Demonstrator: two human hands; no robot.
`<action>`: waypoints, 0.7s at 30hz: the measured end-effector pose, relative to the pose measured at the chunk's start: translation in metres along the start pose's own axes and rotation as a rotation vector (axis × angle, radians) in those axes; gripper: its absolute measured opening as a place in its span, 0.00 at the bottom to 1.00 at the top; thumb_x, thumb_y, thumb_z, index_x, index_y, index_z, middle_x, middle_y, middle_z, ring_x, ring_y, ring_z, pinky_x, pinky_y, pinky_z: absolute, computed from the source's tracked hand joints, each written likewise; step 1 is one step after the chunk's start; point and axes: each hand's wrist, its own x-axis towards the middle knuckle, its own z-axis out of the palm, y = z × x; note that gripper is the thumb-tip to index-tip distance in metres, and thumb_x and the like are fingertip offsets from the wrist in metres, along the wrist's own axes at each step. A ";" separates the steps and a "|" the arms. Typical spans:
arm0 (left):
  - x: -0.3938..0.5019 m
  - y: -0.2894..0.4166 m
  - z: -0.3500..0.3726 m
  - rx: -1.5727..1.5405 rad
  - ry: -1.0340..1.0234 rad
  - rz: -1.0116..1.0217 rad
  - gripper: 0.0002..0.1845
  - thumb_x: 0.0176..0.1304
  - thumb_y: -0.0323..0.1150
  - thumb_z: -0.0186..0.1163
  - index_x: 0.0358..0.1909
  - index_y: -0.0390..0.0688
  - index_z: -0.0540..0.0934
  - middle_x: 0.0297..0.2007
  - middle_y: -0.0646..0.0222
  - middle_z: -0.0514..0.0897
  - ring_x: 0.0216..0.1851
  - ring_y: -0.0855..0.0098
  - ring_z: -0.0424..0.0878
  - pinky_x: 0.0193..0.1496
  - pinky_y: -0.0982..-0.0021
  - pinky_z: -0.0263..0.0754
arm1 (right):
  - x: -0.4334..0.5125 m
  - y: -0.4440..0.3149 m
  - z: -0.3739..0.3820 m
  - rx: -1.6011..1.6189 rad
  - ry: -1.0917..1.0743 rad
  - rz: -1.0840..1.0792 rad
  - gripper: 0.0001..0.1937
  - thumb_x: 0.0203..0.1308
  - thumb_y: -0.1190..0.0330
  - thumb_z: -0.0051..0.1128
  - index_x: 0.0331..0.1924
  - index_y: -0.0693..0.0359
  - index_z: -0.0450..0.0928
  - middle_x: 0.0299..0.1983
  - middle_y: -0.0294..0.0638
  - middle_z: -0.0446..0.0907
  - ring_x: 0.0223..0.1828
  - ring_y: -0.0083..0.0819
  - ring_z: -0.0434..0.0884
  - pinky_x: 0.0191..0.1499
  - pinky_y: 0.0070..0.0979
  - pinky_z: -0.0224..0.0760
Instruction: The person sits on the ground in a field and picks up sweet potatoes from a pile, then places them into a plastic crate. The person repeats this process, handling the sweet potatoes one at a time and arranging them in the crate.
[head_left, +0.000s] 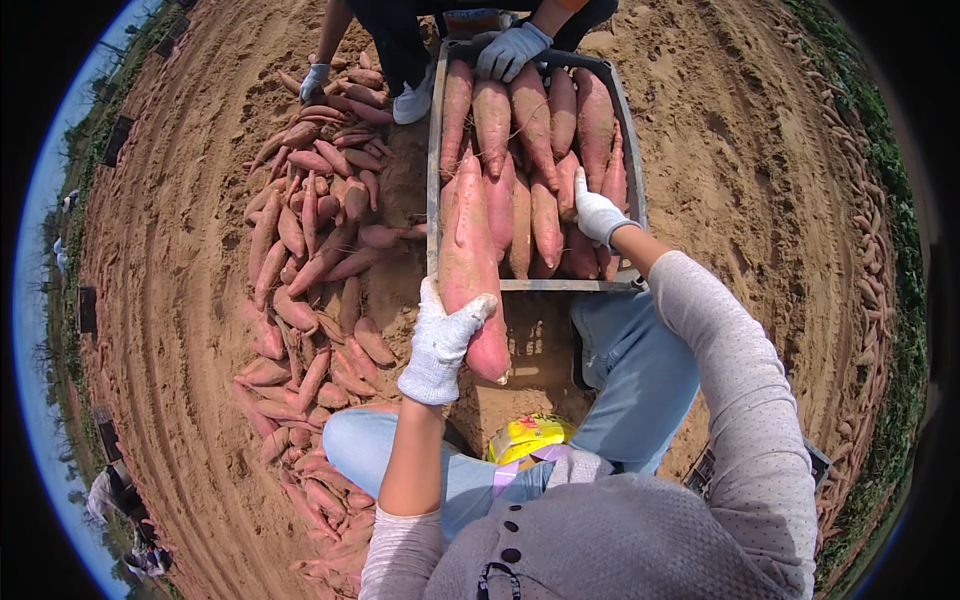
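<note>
My left hand (442, 337), in a whitish glove, grips a large sweet potato (472, 277) near its lower end. That root slants up over the near left corner of a grey plastic crate (431, 210). My right hand (598, 212), gloved too, rests inside the crate's right side, its fingers against a smaller sweet potato (568, 180); whether they grip it is hidden. Long sweet potatoes (491, 124) lie side by side in the far half of the crate, and more fill the near half.
A long heap of sweet potatoes (322, 247) lies on sandy soil left of the crate. Opposite me a person's gloved hand (514, 52) rests at the crate's far rim; their other gloved hand (313, 81) touches the heap. A yellow packet (529, 436) sits between my legs.
</note>
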 end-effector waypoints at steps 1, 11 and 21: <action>0.001 0.002 0.004 0.017 -0.008 -0.010 0.38 0.52 0.38 0.73 0.61 0.36 0.66 0.51 0.62 0.77 0.50 0.70 0.76 0.55 0.68 0.73 | 0.001 0.008 0.003 0.000 -0.007 0.019 0.49 0.64 0.64 0.56 0.75 0.62 0.27 0.52 0.59 0.77 0.37 0.47 0.84 0.33 0.38 0.83; 0.057 0.017 0.101 0.708 -0.020 -0.034 0.51 0.50 0.55 0.71 0.64 0.33 0.57 0.55 0.35 0.74 0.52 0.44 0.79 0.55 0.55 0.74 | -0.060 0.000 -0.119 0.164 0.664 -0.116 0.34 0.62 0.53 0.54 0.68 0.64 0.62 0.51 0.63 0.79 0.53 0.55 0.79 0.56 0.44 0.72; 0.120 -0.073 0.180 1.335 -0.255 0.258 0.59 0.56 0.57 0.64 0.77 0.41 0.38 0.54 0.40 0.73 0.44 0.49 0.83 0.44 0.53 0.79 | -0.095 -0.009 -0.154 0.408 0.737 -0.006 0.29 0.64 0.53 0.54 0.63 0.63 0.69 0.42 0.53 0.83 0.46 0.48 0.83 0.49 0.40 0.75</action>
